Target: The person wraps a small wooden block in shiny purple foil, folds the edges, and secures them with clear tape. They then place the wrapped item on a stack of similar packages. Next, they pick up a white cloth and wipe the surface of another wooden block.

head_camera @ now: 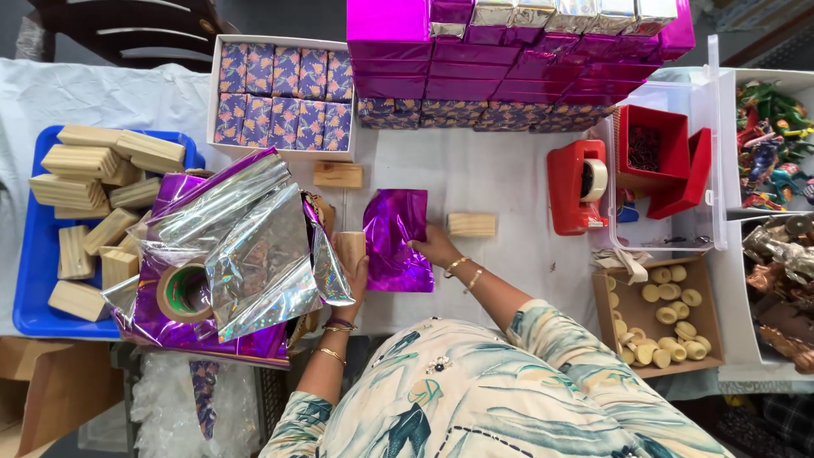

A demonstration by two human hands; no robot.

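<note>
Crinkled purple metallic foil sheet lies flat on the white cloth-covered table, partly under the right hand, whose fingers press its right edge, uncurled. Judged thin, light, slippery, easily creased; best pinched at an edge or corner. Left hand grasps a small pale wooden block, just left of the foil. Second wooden block just beyond the right fingertips. Red tape dispenser farther right; blue tray of wooden blocks well left. Table crowded.
</note>
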